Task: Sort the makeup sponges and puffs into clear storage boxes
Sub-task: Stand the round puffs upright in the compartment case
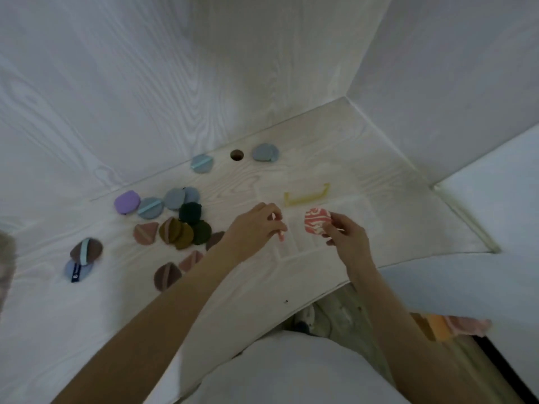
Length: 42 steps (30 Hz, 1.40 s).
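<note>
Your right hand (345,237) pinches a round pink and white puff (317,221) just above the clear box (318,225) near the middle of the table (379,199). Your left hand (253,228) pinches something small and pink; you cannot tell what. More puffs (175,223) lie to the left.

About seventeen puffs (150,208); one clear box (306,196).
</note>
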Motion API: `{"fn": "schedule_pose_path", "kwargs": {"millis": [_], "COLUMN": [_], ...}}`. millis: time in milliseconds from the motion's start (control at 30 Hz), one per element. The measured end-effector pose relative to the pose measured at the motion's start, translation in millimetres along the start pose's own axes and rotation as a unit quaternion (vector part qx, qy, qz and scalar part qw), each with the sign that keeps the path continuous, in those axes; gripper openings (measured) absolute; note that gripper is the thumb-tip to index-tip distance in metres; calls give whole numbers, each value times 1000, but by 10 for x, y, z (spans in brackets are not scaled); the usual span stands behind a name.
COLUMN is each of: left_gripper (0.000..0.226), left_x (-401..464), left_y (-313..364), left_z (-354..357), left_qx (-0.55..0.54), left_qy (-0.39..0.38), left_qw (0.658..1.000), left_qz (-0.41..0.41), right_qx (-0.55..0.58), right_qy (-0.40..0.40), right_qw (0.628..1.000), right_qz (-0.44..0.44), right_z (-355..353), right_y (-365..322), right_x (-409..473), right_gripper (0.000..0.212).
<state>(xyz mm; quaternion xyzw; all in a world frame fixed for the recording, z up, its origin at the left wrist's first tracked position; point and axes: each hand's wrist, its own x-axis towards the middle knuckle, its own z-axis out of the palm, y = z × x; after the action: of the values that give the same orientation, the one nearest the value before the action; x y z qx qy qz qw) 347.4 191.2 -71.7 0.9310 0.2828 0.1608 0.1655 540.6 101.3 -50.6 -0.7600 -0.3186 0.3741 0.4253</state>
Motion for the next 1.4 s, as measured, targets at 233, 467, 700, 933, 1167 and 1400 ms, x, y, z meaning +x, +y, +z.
{"fn": "schedule_pose_path", "kwargs": {"millis": [233,467,700,933,1167,1400], "left_gripper": [23,23,15,11,18,22], "left_x": [-14,-158,-272,-395,-418,-448], "left_y": [-42,-91,-8,61,6,-45], "left_z": [120,68,232,387,434,424], "left_qx": [45,49,45,66,74,15], "left_qy": [-73,-115,-62,28,78,45], "left_qw": [995,989,995,997,993,998], "left_qz": [50,74,58,34,52,44], "right_qx": [-11,-6,-136,-452,-546,-495], "right_qy": [-29,-3,-21,-42,-57,-54], "right_qw": [999,999,966,855,794,835], "right_qz": [-23,-53,-217,-252,-260,-234], "right_z": [104,177,378,480,539,535], "right_y": [117,71,27,117,113,224], "right_x": [-73,-126,-277,-324,-349,-337], "right_gripper": [28,22,11,21,20,27]}}
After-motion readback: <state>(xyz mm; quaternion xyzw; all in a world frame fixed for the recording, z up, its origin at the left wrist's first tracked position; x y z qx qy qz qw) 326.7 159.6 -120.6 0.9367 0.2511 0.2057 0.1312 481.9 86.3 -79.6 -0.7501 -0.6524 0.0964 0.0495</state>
